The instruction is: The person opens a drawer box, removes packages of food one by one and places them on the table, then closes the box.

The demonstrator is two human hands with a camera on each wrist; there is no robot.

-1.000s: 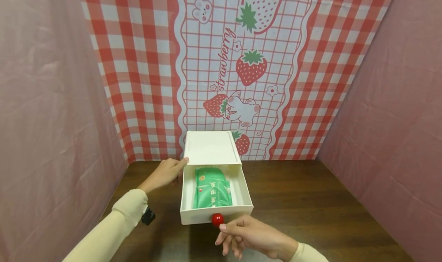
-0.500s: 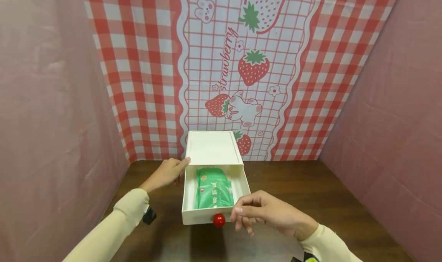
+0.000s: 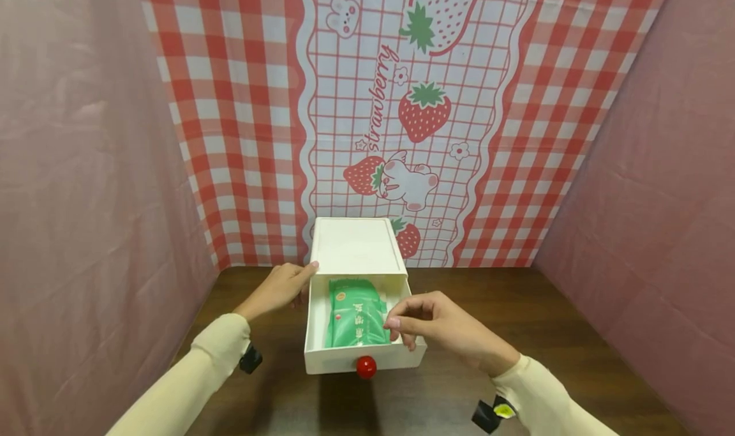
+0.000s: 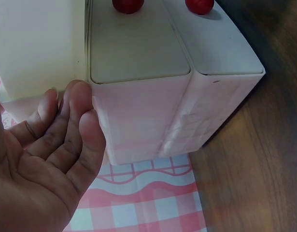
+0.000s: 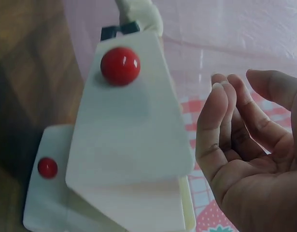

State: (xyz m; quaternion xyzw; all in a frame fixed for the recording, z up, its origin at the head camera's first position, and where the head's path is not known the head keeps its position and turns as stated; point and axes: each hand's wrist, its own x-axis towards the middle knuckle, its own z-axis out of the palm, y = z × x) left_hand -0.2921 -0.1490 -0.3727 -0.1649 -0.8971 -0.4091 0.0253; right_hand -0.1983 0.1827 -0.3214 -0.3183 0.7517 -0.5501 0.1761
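A white drawer cabinet stands against the back cloth, its top drawer pulled out by a red ball knob. Inside the drawer lies a green packet with white lettering. My left hand rests at the cabinet's left side, thumb on the top edge near the front corner. In the left wrist view its bent fingers lie against the side wall. My right hand hovers over the drawer's right wall, fingers loosely bent and thumb apart from them. Nothing is held in it in the right wrist view.
Below the open drawer, closed drawer fronts with red knobs show in the left wrist view. The cabinet stands on a dark wooden table. Pink cloth hangs at both sides, and a strawberry-print checked cloth at the back.
My right hand has left the red knob, moving up and to the right, then over the drawer's right side. My left hand and the pulled-out drawer have stayed in place.
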